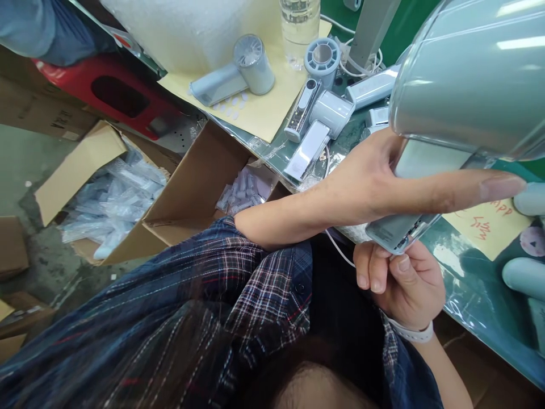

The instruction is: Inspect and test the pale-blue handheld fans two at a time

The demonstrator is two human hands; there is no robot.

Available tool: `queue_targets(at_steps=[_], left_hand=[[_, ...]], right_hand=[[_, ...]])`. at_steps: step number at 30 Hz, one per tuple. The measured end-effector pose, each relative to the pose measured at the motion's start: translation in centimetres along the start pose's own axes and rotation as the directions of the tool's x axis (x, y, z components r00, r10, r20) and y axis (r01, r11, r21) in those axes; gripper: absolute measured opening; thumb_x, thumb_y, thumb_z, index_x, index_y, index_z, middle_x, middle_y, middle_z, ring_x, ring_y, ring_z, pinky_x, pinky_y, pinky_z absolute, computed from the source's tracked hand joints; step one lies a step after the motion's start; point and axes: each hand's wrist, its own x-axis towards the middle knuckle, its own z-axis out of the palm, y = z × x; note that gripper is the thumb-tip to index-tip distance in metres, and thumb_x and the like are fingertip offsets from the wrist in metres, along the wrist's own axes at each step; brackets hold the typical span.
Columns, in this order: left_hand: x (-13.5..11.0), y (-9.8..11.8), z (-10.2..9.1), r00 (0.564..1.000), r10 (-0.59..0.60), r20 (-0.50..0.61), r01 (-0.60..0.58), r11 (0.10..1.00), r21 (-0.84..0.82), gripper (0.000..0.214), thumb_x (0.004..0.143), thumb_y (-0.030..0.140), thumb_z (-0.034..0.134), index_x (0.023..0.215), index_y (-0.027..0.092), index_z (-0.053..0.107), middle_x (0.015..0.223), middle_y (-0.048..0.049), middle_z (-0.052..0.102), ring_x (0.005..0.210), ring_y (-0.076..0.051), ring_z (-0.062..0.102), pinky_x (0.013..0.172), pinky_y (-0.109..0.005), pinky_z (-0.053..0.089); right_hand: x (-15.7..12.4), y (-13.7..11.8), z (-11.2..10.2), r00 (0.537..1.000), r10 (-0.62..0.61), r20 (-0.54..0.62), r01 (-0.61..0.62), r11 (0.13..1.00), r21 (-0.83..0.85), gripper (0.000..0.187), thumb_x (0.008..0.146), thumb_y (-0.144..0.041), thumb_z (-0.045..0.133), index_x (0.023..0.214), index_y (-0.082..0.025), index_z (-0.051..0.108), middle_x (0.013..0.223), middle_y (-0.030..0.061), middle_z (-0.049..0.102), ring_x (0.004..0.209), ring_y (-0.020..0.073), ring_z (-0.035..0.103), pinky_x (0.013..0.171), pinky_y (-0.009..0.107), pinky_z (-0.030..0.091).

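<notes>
My left hand (383,182) is wrapped round the handle of a light blue handheld fan (460,85), its thumb stretched along the near side. The fan's large round head fills the upper right, partly cut off by the frame. Small inner parts show at the handle's lower end. Just below that end, my right hand (404,284) is closed in a pinch, its fingertips at the handle's bottom edge. A thin white cable (339,249) runs up to its curled fingers; the cable's end is hidden there.
More fans lie on the green table: one (258,65) on yellow paper, others (334,111) beside a clear bottle (298,28). A handwritten yellow note (489,227) lies at right. Open cardboard boxes (200,176) with bagged parts (121,193) stand at left, near a red object (106,94).
</notes>
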Motion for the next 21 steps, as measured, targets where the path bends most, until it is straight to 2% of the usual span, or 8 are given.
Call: queue_targets(at_steps=[5,9,11,14,16,18,19,21], left_hand=[[0.1,-2.1,0.0,0.995,0.095,0.029,-0.093,0.994,-0.052,0.043,0.103,0.045,0.046,0.088,0.025,0.081,0.099,0.0113,0.083,0.139,-0.028,0.067,0.104,-0.042,0.058],[-0.2,-3.3,-0.1,0.975,0.221,0.023,-0.214,0.963,-0.162,0.013,0.096,0.029,0.068,0.093,0.022,0.079,0.101,0.0067,0.083,0.131,-0.023,0.073,0.107,-0.034,0.058],[-0.4,-3.0,-0.3,0.977,0.210,0.027,-0.205,0.971,-0.121,0.021,0.099,0.032,0.065,0.104,0.017,0.079,0.112,0.0014,0.082,0.132,-0.026,0.072,0.098,-0.033,0.061],[-0.9,-1.9,-0.8,0.996,0.088,0.033,-0.086,0.995,-0.044,0.036,0.094,0.034,0.068,0.122,0.013,0.078,0.130,-0.0055,0.078,0.134,-0.037,0.070,0.082,-0.029,0.063],[-1.1,-1.1,-1.0,0.988,-0.102,0.117,0.112,0.990,-0.090,0.048,0.100,0.036,0.044,0.126,0.015,0.078,0.139,-0.0019,0.074,0.134,-0.035,0.068,0.078,-0.023,0.059],[-1.2,-0.7,-1.0,0.967,-0.187,0.175,0.210,0.970,-0.124,0.076,0.098,0.032,0.011,0.130,0.011,0.076,0.136,0.0004,0.073,0.132,-0.033,0.067,0.075,-0.021,0.055],[-1.2,-0.7,-0.9,0.972,-0.165,0.168,0.185,0.977,-0.110,0.077,0.097,0.031,0.009,0.130,0.009,0.075,0.131,0.0000,0.075,0.130,-0.033,0.068,0.074,-0.022,0.055],[-1.1,-1.0,-0.9,0.992,0.011,0.123,-0.004,0.999,-0.051,0.054,0.102,0.034,0.035,0.126,0.007,0.076,0.118,-0.0028,0.081,0.123,-0.035,0.073,0.070,-0.022,0.060]], right_hand=[[-0.2,-0.3,0.2,1.000,0.001,-0.027,-0.002,0.999,-0.052,0.014,0.109,-0.029,0.066,0.110,-0.024,0.079,0.063,-0.0017,0.072,0.050,0.0174,0.064,0.051,0.033,0.055],[0.0,-0.5,0.2,0.996,0.015,-0.090,-0.023,0.996,-0.087,0.012,0.108,-0.031,0.069,0.100,-0.024,0.075,0.071,-0.0009,0.078,0.057,0.0188,0.072,0.056,0.035,0.062],[0.1,-0.4,-0.2,0.994,0.033,-0.099,-0.047,0.989,-0.141,0.016,0.106,-0.038,0.072,0.098,-0.024,0.074,0.074,-0.0005,0.080,0.059,0.0196,0.073,0.058,0.036,0.063],[0.2,0.1,-1.0,0.992,0.069,-0.108,-0.094,0.964,-0.248,0.030,0.099,-0.055,0.078,0.093,-0.025,0.074,0.075,0.0006,0.079,0.063,0.0217,0.075,0.062,0.039,0.065],[0.2,0.4,-1.5,0.990,0.064,-0.125,-0.095,0.962,-0.257,0.033,0.094,-0.058,0.082,0.092,-0.026,0.076,0.077,0.0007,0.078,0.067,0.0224,0.076,0.066,0.041,0.067],[0.2,0.6,-1.6,0.988,0.055,-0.143,-0.086,0.972,-0.219,0.029,0.091,-0.055,0.086,0.097,-0.028,0.078,0.080,0.0003,0.078,0.071,0.0224,0.077,0.069,0.041,0.068],[0.2,0.7,-1.6,0.987,0.055,-0.148,-0.085,0.976,-0.200,0.028,0.091,-0.054,0.087,0.099,-0.028,0.080,0.080,0.0005,0.078,0.072,0.0225,0.077,0.071,0.041,0.069],[0.3,0.7,-1.5,0.986,0.062,-0.156,-0.089,0.980,-0.175,0.027,0.089,-0.052,0.089,0.100,-0.028,0.081,0.079,0.0006,0.078,0.072,0.0222,0.077,0.073,0.042,0.069]])
